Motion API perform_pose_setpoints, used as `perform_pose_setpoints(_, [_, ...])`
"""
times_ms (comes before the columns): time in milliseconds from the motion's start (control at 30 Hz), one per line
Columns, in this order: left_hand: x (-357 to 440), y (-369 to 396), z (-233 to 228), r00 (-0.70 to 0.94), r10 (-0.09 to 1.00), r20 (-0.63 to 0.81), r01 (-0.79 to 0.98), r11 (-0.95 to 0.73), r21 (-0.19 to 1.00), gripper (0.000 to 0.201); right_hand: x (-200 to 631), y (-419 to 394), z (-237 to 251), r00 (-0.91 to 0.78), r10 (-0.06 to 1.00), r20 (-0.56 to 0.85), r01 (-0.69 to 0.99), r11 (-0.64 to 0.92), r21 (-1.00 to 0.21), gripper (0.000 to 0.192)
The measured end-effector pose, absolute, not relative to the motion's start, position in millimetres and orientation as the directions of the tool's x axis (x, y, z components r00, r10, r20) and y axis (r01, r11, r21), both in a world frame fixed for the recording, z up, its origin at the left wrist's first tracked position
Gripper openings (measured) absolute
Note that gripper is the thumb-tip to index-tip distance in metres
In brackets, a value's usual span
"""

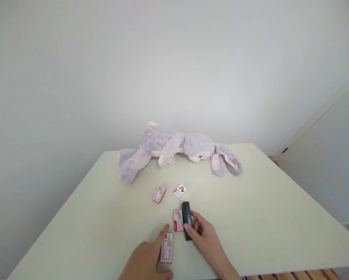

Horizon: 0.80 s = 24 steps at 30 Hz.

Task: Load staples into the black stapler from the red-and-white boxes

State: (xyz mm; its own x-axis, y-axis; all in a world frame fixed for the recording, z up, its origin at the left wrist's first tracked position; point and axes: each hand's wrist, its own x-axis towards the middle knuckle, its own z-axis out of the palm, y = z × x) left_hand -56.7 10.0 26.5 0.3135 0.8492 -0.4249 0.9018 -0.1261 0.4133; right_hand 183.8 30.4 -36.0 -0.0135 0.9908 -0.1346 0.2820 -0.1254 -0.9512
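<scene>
Stapler point(187, 219) under right hand point(205, 236), fingers point(189, 229) around its near end.

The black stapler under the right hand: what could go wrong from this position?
1. The right hand grips the black stapler right beside a small red-and-white box; lifting or turning the stapler may knock that box aside.
2. The left hand touches another box close to the near edge of the table; a pull toward the body could slide it off.
3. Fingers curl around the stapler's side; pressing it could pinch them.
</scene>
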Motion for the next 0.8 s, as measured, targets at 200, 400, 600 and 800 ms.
perform_pose_setpoints(200, [-62,28,28,0.322,0.92,-0.222,0.85,-0.177,0.496,0.058,183,30,-35,-0.01,0.992,-0.125,0.295,-0.116,-0.948,0.058])
perform_pose_setpoints(400, [-31,69,33,0.421,0.907,-0.007,0.765,-0.351,0.539,0.058,182,31,-33,-0.012,0.992,-0.126,0.289,-0.117,-0.95,0.06])
perform_pose_setpoints(600, [-12,66,28,0.538,0.84,-0.066,0.682,-0.388,0.62,0.054,184,22,-30,0.006,0.987,-0.163,0.288,-0.158,-0.944,0.062])
perform_pose_setpoints(800, [-8,53,13,0.517,0.851,-0.092,0.703,-0.361,0.613,0.063,184,13,-27,-0.013,0.985,-0.17,0.294,-0.158,-0.943,0.066])
